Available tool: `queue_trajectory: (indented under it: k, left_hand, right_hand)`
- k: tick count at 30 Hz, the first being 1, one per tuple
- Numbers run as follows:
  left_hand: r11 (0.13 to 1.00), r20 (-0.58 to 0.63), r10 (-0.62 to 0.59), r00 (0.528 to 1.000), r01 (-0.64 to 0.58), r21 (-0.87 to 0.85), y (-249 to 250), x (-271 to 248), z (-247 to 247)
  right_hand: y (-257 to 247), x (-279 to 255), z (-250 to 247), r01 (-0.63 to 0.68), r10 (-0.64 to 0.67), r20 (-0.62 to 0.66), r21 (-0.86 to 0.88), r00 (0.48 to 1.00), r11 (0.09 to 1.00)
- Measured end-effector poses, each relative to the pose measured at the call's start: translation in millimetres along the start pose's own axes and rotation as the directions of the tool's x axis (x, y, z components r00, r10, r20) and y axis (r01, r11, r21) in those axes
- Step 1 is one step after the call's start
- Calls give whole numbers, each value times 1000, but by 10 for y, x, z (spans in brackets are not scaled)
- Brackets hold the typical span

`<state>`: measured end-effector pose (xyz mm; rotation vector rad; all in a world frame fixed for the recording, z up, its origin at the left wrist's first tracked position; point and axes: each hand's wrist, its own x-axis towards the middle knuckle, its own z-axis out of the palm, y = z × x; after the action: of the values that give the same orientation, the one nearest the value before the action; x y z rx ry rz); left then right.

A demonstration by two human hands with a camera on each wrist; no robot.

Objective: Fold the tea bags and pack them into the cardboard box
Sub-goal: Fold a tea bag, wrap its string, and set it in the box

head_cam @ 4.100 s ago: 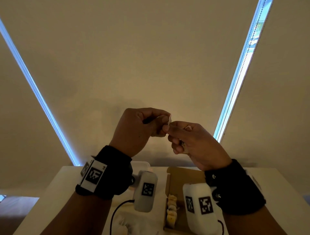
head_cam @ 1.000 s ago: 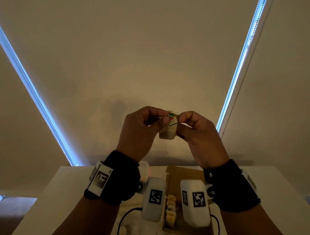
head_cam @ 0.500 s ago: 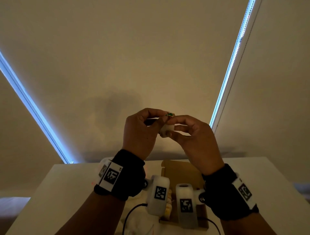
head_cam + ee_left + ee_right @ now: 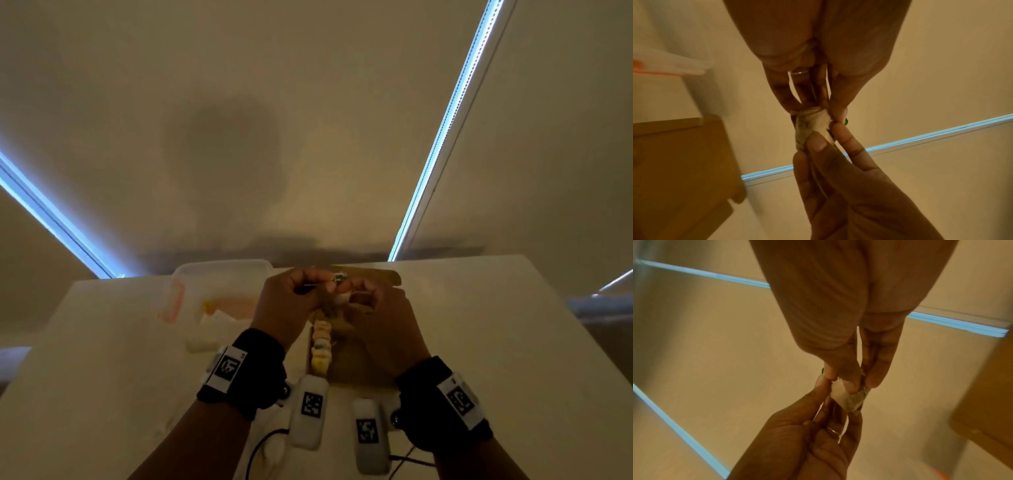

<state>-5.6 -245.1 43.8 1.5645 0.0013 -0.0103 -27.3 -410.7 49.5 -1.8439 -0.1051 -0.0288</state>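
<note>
Both hands share one grip on a single tea bag: the left hand pinches it between thumb and fingertips from one side, and the right hand pinches it from the other. The bag is already folded into a small, thick packet, held in the air over the far end of the cardboard box. A bit of green, most likely its paper tag, pokes out at the top between the two thumbs.

The packet looks very light and soft, thin paper around loose leaf, so it should crush or tear if squeezed hard and will likely spring open if the pinch slackens. Holding it across the folded faces, with the tag tucked under a thumb, seems the safest way to carry it down.

Inside the box, a row of folded bags stands along its left wall, leaving most of the floor bare to the right. To the left of the box, near the far edge of the bench, sits a clear plastic tub, with what look like loose bags in and before it.
</note>
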Motion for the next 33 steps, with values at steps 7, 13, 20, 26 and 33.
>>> queue_trajectory:
  k: [7,13,20,26,33]
  left_hand:
    - [972,19,-228,974,226,57,-932,-188,-60]
    - [943,39,-319,947,313,116,-1432,-302,-55]
    - [912,67,-311,948,278,302,-1744,-266,-97]
    - [842,71,-283,957,212,496,-1860,-163,-131]
    - [744,152,-281,948,116,659,-1944,-147,-134]
  right_hand:
    - [965,-283,286,-103,108,37,-117,993,988]
    - [1459,-474,427,-245,251,33,-131,967,961]
    - [1746,-419,537,-314,331,71,-178,941,932]
    - [1852,-297,643,-327,369,110,-279,923,903]
    - [1971,-215,708,-380,424,86,-311,902,871]
